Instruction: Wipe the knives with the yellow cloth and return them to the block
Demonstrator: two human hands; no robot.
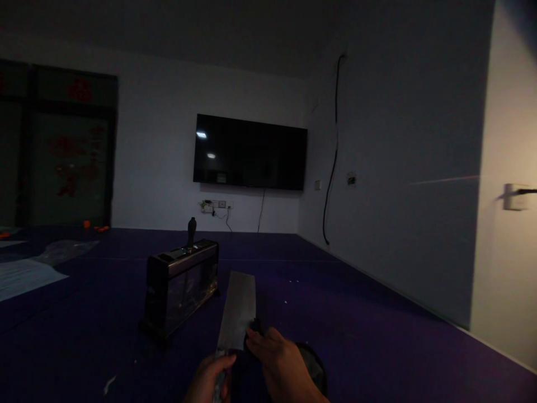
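Observation:
A cleaver (pixel 237 308) points away from me, its broad grey blade tilted up over the purple surface. My left hand (pixel 212 376) is closed around its handle at the bottom of the view. At the right edge of the blade, near the handle end, my right hand (pixel 282 361) pinches a small dark object (pixel 253 329), whose kind is too dark to make out. Left of the blade stands a knife block (pixel 188 288) with dark clear sides. One black knife handle (pixel 192 231) sticks up from its top.
Behind my right wrist lies a dark round object (pixel 315 366), partly hidden. Papers and clear plastic (pixel 62 252) spread over the left of the purple surface (pixel 268 249). A white scrap (pixel 109 384) lies front left. A television (pixel 250 152) hangs on the far wall.

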